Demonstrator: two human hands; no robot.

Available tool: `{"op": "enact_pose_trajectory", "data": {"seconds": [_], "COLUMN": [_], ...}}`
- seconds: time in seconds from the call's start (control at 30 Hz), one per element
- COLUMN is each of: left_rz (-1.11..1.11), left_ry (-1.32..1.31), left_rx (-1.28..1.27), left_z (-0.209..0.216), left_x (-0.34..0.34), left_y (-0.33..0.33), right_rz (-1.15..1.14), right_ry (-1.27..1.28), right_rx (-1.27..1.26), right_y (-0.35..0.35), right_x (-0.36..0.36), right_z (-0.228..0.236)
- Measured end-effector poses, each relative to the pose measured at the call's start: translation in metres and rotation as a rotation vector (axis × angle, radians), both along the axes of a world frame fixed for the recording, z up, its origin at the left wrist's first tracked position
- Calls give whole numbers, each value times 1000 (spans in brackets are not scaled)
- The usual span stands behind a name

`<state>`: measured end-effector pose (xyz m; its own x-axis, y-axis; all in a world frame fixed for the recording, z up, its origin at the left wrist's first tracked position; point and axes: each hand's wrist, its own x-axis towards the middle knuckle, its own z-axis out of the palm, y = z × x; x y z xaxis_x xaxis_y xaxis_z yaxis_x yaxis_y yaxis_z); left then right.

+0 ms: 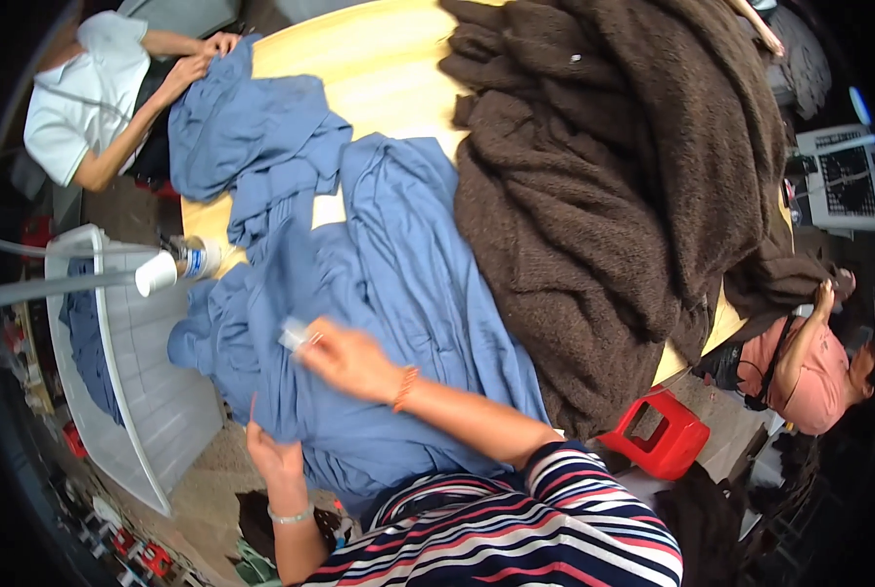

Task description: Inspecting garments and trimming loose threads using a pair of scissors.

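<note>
Blue cloth (379, 284) lies in loose folds over the near left part of the table and hangs down by my body. At its lower left edge my left hand (274, 456) has its fingers closed on the cloth, and a thin reddish strip shows just above them. My right hand (354, 364) is above the cloth, blurred by motion, with an orange band at the wrist. Between its fingers is a small whitish, shiny object (295, 335), too smeared to name.
A large dark brown fleecy cloth (594, 215) covers the right of the yellow table (359, 49). A white plastic bin (154, 362) stands left, near a white-capped container (159, 274). Right is a red stool (658, 430). Co-workers handle cloth at far left (90, 108) and right (800, 372).
</note>
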<state>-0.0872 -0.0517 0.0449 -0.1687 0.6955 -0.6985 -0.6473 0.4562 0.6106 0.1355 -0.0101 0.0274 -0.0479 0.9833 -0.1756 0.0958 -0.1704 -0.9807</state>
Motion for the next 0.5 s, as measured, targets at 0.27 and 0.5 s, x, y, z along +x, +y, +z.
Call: {"op": "enact_pose_trajectory", "data": {"seconds": [0.27, 0.5], "left_rz": [-505, -1161], "left_ry": [1238, 1639], "left_rx": [374, 284], "left_z": [9, 31], "left_x": [36, 62], "left_y": [17, 58], "right_rz": [208, -327], "right_ry": [586, -164], "right_rx": [-135, 126], "right_y": [-5, -18], "right_x": [-20, 132], "right_z": [-6, -9]}}
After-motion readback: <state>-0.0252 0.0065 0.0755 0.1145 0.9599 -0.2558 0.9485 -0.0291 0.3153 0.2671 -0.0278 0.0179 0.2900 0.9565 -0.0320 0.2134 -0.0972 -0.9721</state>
